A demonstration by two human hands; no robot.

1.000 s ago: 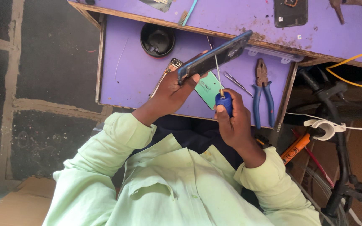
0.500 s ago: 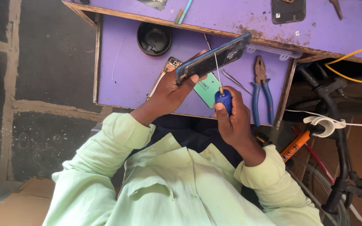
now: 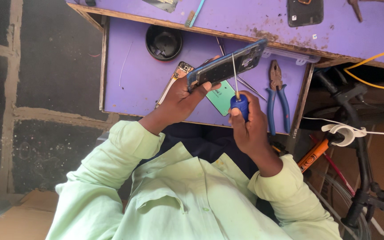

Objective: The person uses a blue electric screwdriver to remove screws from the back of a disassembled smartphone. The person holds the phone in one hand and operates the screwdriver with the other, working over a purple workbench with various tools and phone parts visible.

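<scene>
My left hand (image 3: 184, 97) grips a dark phone frame with a blue rim (image 3: 227, 65), held tilted above the purple drawer (image 3: 132, 80). My right hand (image 3: 250, 126) is closed on a blue-handled screwdriver (image 3: 239, 105). Its thin shaft points up and its tip touches the phone frame near the middle. Under the hands lie a green back cover (image 3: 220, 97) and another opened phone part (image 3: 178, 76).
Blue-handled pliers (image 3: 276, 95) and tweezers (image 3: 246, 85) lie on the drawer to the right, and a black round cup (image 3: 164, 43) sits at its back. On the purple tabletop (image 3: 254, 18) lies a dark phone (image 3: 305, 11). A bicycle (image 3: 358, 138) and yellow cable (image 3: 372, 60) are at right.
The view has shifted slightly. Both hands keep the same hold, with the screwdriver still against the phone frame.
</scene>
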